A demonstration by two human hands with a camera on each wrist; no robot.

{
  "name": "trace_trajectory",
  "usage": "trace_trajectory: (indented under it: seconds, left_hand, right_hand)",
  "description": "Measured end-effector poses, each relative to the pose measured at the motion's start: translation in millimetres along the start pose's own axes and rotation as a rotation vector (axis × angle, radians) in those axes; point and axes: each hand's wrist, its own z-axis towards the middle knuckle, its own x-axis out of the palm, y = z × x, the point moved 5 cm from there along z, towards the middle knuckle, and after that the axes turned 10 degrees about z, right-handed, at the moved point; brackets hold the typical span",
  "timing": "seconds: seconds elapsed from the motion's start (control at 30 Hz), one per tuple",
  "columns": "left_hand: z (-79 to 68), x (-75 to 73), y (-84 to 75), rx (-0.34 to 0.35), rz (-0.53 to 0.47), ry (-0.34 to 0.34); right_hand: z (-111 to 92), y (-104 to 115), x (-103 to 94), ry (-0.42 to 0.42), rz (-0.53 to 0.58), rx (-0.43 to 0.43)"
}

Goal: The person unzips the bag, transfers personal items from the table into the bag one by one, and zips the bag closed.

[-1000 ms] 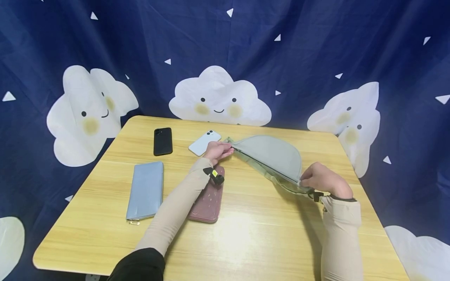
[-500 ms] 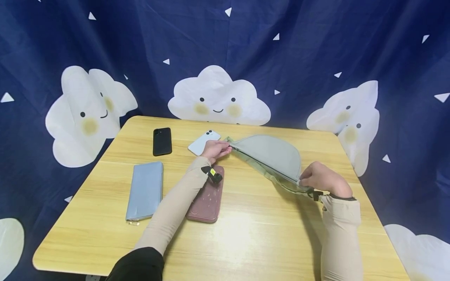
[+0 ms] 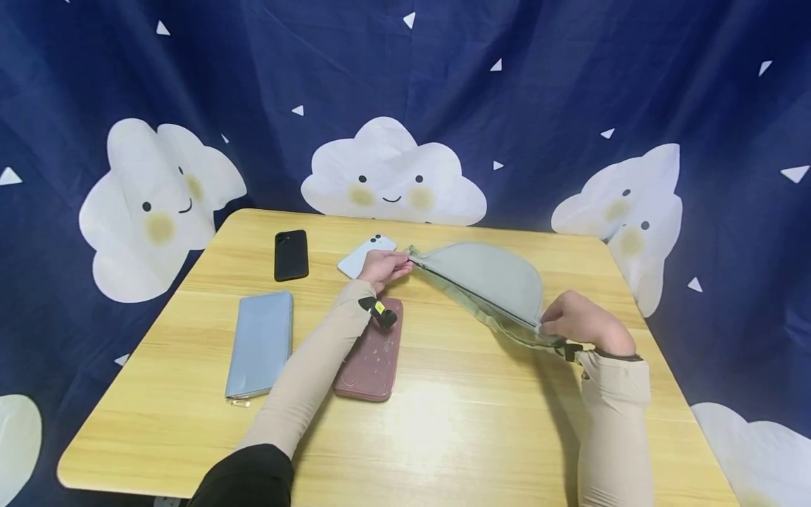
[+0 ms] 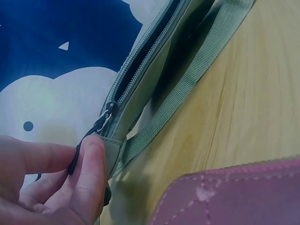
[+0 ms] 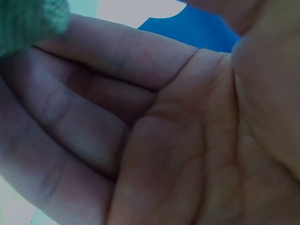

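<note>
A pale green waist bag (image 3: 484, 278) is held up slantwise over the right half of the table. My left hand (image 3: 385, 267) is at the bag's left end; in the left wrist view its thumb and fingers pinch the black cord of the zipper pull (image 4: 82, 145). The zipper (image 4: 140, 63) is parted beyond the slider, which sits near that end. At the other end, my right hand (image 3: 586, 322) pinches the bag's corner. In the right wrist view the fingers (image 5: 70, 103) are curled, and only a bit of green fabric (image 5: 30, 23) shows. A green strap (image 4: 192, 77) hangs below the bag.
A mauve wallet (image 3: 372, 359) lies under my left forearm, with a light blue wallet (image 3: 261, 345) to its left. Behind them lie a black phone (image 3: 291, 255) and a white phone (image 3: 364, 255). A dark blue curtain (image 3: 405, 63) stands behind the table (image 3: 481, 436).
My left hand has shifted slightly left, at the bag's left end. The right hand keeps its hold and stays in nearly the same place. The head view has drifted slightly.
</note>
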Motion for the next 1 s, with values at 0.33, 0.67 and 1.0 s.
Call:
trace_trajectory:
  seconds: [0.33, 0.67, 1.0]
  left_hand:
    - [-0.7, -6.9, -3.0, 0.02, 0.039, -0.023]
    - [-1.5, -12.9, -3.6, 0.004, 0.004, -0.038]
    - [-0.5, -13.1, -7.1, 0.016, 0.023, -0.05]
  right_hand:
    - [1, -3, 0.6, 0.012, 0.005, 0.019]
    - [1, -4, 1.3, 0.011, 0.004, 0.02]
    - [1, -3, 1.5, 0.016, 0.011, 0.0]
